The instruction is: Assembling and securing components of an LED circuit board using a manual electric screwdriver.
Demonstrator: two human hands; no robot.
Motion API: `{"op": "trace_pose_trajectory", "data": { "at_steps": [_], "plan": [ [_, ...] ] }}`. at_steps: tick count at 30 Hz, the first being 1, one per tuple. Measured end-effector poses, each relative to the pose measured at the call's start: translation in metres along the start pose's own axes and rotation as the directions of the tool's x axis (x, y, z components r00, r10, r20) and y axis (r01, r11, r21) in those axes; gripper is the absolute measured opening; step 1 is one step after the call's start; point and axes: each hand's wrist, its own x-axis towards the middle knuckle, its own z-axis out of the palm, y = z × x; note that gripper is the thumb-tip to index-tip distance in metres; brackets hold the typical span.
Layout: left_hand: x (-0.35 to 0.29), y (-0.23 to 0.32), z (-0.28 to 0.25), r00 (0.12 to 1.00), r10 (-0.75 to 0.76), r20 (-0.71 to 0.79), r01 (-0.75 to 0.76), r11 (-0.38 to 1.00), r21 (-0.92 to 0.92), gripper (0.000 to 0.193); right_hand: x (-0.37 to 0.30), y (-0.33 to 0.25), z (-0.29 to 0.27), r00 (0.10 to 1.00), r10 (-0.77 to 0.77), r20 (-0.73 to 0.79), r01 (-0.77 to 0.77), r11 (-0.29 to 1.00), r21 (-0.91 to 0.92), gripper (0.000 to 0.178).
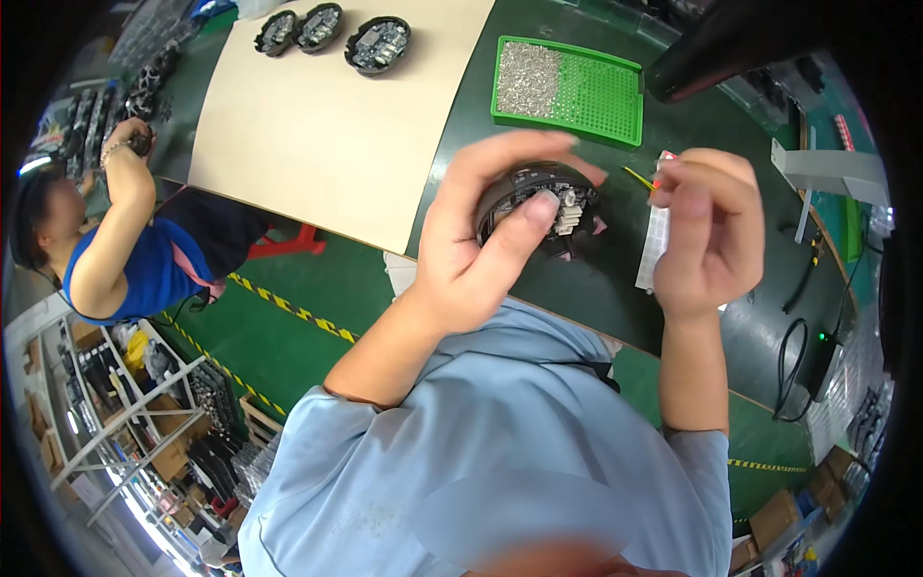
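Observation:
My left hand [490, 231] is wrapped round a round black housing [524, 183] with a circuit board and pale connectors inside. The thumb presses on the board's face, and the housing is tilted above the dark green table. To its right, my right hand [710, 236] is raised with thumb and fingers pinched together; what is between the fingertips, if anything, I cannot make out. A white sheet with a red end [656, 240] shows partly behind that hand. A thin yellow stick-like thing [637, 180] lies by its fingertips.
A green perforated tray [601, 101] holds many small metal screws. Several similar housings [379, 45] with boards lie on the beige mat [327, 135]. A black tube-shaped thing [711, 48] juts in at upper right. Another person [115, 231] works at the left. A black cable [793, 370] lies at right.

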Motion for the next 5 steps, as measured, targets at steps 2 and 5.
{"op": "trace_pose_trajectory", "data": {
  "at_steps": [2, 5],
  "plan": [
    [-0.0013, -0.0074, 0.0034, 0.999, -0.046, -0.021, 0.044, 0.993, -0.108, 0.042, 0.0027, 0.0024, -0.0022, 0.992, 0.087, -0.089, -0.083, 0.995, 0.051, 0.009],
    [0.0008, -0.01, -0.0061, 0.979, -0.187, 0.088, 0.201, 0.956, -0.213, 0.039, 0.0055, 0.0064, -0.0069, 0.97, 0.152, -0.188, -0.148, 0.988, 0.038, 0.011]
  ]
}}
